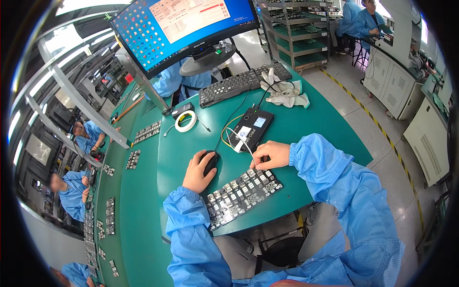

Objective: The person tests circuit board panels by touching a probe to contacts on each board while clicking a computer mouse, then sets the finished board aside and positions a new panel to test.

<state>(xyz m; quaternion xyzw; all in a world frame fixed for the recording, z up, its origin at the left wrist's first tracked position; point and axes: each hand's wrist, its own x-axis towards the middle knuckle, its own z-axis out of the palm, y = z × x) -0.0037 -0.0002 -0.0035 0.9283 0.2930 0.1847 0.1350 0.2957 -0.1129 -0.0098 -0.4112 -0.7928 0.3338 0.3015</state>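
Note:
My left hand (196, 175) rests over a black computer mouse (210, 163), its fingers curled round it. With fingers pinched together, my right hand (273, 155) holds the end of a thin white cable (245, 145) at the upper right edge of a circuit board panel (241, 198). The fingertips hide the plug, so whether it sits in a socket cannot be seen. Rows of small metal connectors cover the panel, which lies slanted on the green table mat in front of me. The cable runs back to a black box-shaped device (260, 123) with a small lit screen.
Behind the device are a keyboard (224, 91), white work gloves (283, 91), a roll of tape (185, 121) and a monitor (186, 28). More board panels (147, 133) lie on the green bench at left, where co-workers sit. A shelf rack (301, 36) stands beyond the table.

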